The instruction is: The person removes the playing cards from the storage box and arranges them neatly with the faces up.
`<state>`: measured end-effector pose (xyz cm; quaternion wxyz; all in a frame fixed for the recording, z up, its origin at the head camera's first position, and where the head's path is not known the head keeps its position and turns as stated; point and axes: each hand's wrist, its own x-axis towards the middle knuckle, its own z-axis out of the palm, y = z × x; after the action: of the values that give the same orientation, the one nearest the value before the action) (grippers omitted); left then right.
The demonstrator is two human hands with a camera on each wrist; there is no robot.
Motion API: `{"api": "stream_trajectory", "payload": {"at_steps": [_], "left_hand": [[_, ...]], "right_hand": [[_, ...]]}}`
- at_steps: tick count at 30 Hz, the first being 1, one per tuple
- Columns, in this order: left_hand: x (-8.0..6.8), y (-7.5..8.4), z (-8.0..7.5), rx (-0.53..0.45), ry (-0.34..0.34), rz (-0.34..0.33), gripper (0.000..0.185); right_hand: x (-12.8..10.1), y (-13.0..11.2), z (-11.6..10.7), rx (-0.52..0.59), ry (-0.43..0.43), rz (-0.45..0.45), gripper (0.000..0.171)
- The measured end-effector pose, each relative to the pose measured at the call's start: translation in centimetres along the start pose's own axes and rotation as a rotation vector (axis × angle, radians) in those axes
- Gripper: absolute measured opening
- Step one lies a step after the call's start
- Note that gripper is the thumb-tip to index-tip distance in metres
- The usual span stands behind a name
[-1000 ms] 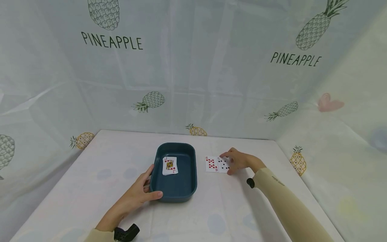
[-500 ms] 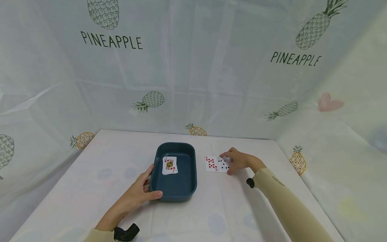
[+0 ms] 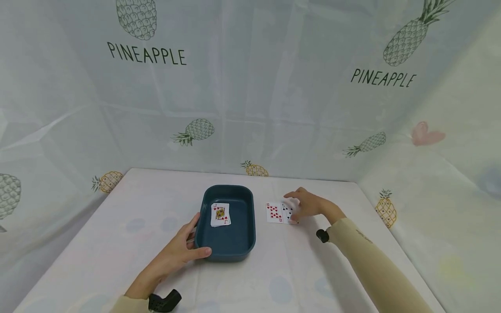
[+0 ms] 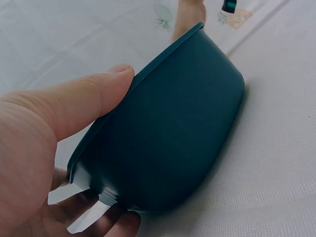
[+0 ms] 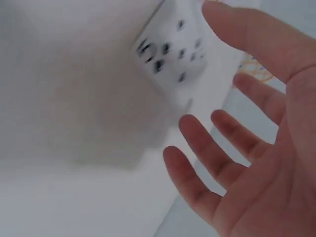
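Note:
A dark teal tray [image 3: 229, 251] stands mid-table with a jack of hearts [image 3: 220, 214] lying face up inside. My left hand [image 3: 181, 251] grips the tray's near-left corner; in the left wrist view its thumb [image 4: 79, 101] lies over the rim of the tray [image 4: 173, 133] and the fingers curl under the wall. Right of the tray lie a ten of hearts [image 3: 273, 212] and a five of spades [image 3: 287, 211], side by side. My right hand [image 3: 307, 204] hovers over the five of spades [image 5: 173, 54], fingers [image 5: 197, 143] spread and straight, holding nothing.
The table [image 3: 274, 269] has a pale patterned cloth. Pineapple-print sheets [image 3: 250, 108] wall it in at the back and on both sides. Black wrist camera mounts [image 3: 164, 301] sit on both forearms.
My right hand has lifted its fingers off the five of spades and spread them just above it. The left hand and the tray have not moved.

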<state>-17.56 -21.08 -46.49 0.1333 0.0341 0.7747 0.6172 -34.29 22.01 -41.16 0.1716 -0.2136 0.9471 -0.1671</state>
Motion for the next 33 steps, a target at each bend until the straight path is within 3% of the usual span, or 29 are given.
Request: {"api": "stream_trajectory", "payload": {"at_steps": [9,18,26,33], "left_hand": [[0.1,0.0,-0.2,0.0,-0.007,0.004,0.118],[-0.2,-0.1,0.0,-0.002,-0.002,0.002,0.117],[-0.1,-0.2,0.1,0.011,-0.001,0.009,0.115],[-0.1,0.1,0.0,-0.027,-0.026,0.024,0.114]], "right_hand": [[0.8,-6.1,-1.0,0.109,0.128,-0.197,0.074],[2.6,-11.5,0.6,0.19,0.172,-0.245,0.075],[4.5,-15.0,2.1,0.214,0.156,-0.278,0.073],[5.7,-16.7,3.6,0.188,0.063,-0.287,0.073]]}}
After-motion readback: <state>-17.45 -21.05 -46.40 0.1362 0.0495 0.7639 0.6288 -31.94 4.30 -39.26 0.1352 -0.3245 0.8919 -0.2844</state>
